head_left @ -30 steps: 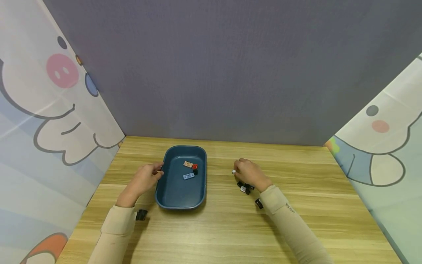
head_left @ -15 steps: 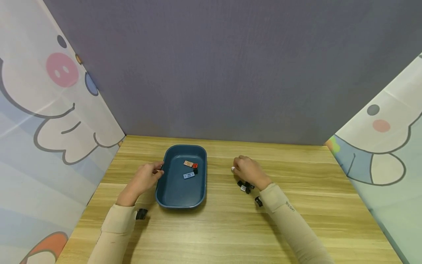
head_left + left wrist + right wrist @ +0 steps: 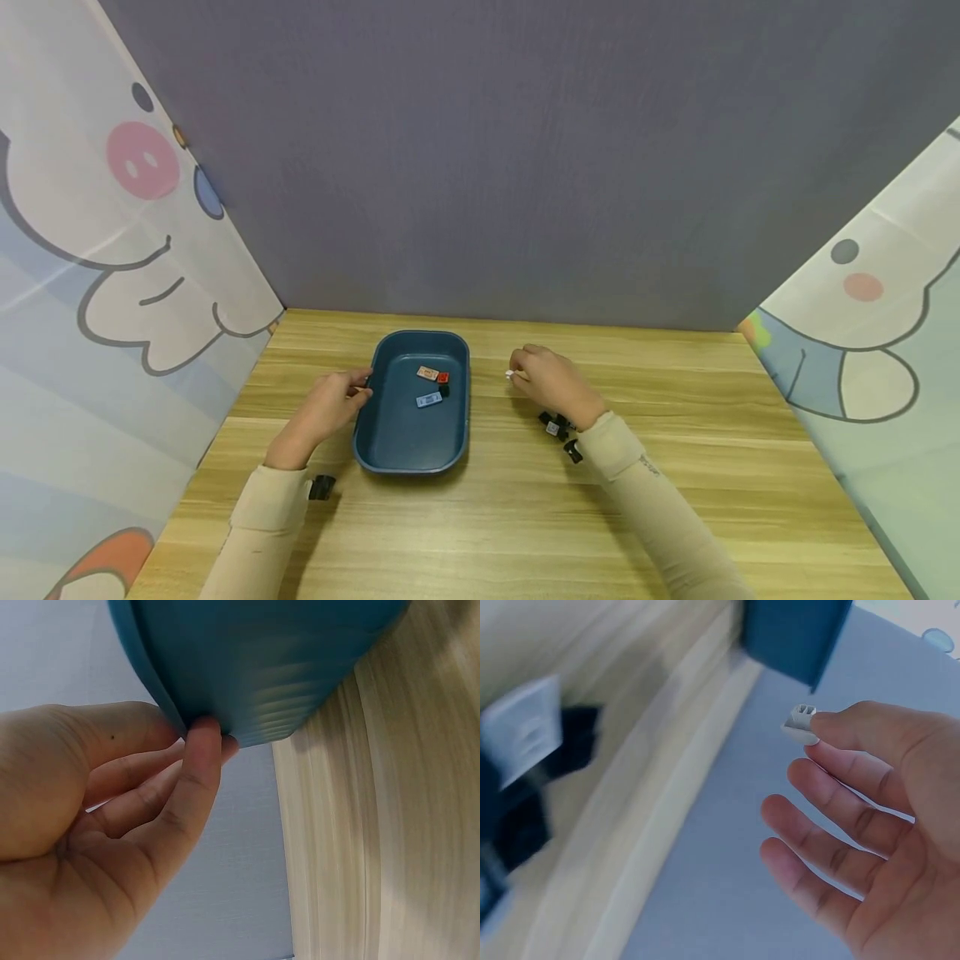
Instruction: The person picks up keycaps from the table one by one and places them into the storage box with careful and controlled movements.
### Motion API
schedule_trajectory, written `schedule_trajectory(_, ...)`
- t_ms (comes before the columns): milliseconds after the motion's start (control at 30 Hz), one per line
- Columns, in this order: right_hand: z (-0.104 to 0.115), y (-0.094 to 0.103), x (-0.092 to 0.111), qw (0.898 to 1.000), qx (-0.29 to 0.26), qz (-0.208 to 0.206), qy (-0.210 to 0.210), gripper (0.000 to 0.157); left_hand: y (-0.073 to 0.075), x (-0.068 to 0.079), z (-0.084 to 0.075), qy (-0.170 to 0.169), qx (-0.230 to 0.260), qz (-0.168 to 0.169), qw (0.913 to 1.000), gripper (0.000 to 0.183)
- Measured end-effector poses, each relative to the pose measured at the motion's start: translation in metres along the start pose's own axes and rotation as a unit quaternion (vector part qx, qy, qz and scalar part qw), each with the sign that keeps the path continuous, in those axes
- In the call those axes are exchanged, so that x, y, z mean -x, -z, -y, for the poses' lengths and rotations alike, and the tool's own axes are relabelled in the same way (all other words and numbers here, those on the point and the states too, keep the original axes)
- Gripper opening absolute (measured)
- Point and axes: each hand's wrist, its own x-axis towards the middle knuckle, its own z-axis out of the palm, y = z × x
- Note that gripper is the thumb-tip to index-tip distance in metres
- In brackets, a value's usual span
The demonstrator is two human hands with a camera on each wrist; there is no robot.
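In the head view my left hand (image 3: 322,414) is at the left side of a dark blue tray (image 3: 411,468). The left wrist view shows thumb and fingers pinching the tray's rim (image 3: 154,679). Between thumb and index finger, my right hand (image 3: 555,385) pinches a small white plastic piece (image 3: 801,726) with a slotted stub on a curved shell; its other fingers are spread loosely. The piece is off the table, right of the tray. Inside the tray lie a beige printed piece (image 3: 428,372), a red one (image 3: 443,377), a light blue one (image 3: 429,400) and a small black one (image 3: 444,390).
Several small black pieces (image 3: 546,417) and a light grey printed piece (image 3: 552,429) lie in a pile below my right hand. Black wrist gear (image 3: 322,487) shows at the left cuff. A grey panel (image 3: 480,167) rises behind the wooden table (image 3: 480,533).
My right hand has risen off the table beside the pile and moved left toward the tray with the white piece. The left hand and tray have stayed put.
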Motion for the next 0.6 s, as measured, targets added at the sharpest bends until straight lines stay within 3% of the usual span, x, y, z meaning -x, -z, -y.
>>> schedule_trajectory(600, 0.044, -0.001, -0.037, 0.999, -0.033, -0.014, 0.039, 0.009, 0.0, 0.001, 0.001, 0.0, 0.003, 0.0, 1.0, 0.039)
